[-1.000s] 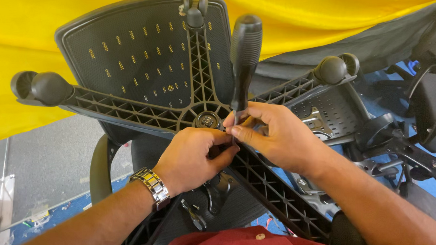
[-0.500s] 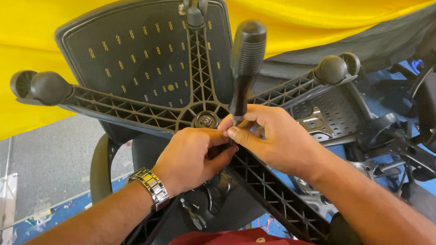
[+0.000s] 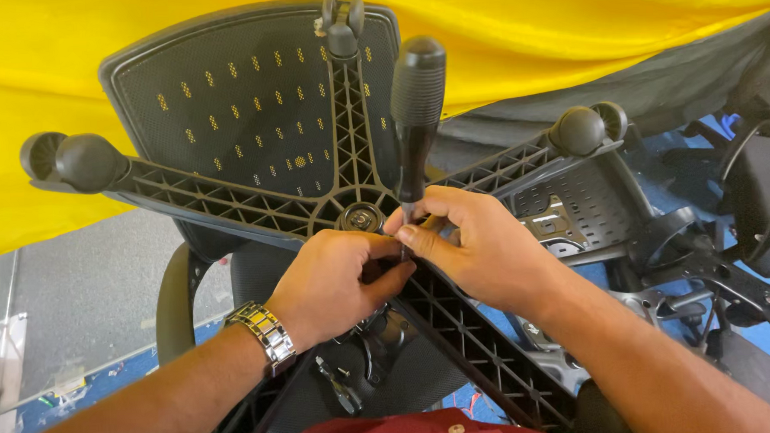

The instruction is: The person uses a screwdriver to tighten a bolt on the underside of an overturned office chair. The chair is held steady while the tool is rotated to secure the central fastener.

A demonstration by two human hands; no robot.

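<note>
A black star-shaped chair base [image 3: 255, 209] lay upturned in the middle of the view, its ribbed spokes running out to dark casters, with a round metal hub [image 3: 361, 217] at the centre. A screwdriver [image 3: 415, 111] with a thick, ridged black handle stood nearly upright just right of that hub, its shaft disappearing between the fingers. The right hand [image 3: 477, 251] pinched the lower shaft between thumb and fingertips, closed on it near the tip. The left hand [image 3: 336, 284] (a metal watch [image 3: 262, 334] on its wrist) was curled tight beside it, touching the right thumb; what it gripped, if anything, could not be made out.

Behind the base stood a black mesh chair back [image 3: 233, 110] and, further off, a wide yellow sheet [image 3: 567, 35]. To the right lay a perforated metal seat plate [image 3: 575, 204] and more dark chair parts on a blue floor [image 3: 763, 347]. An armrest [image 3: 174, 304] curved down at the left.

The screwdriver's tip and whatever it met were hidden by the two hands. The near spokes were cut off by the lower edge, partly behind a red garment [image 3: 412, 432].
</note>
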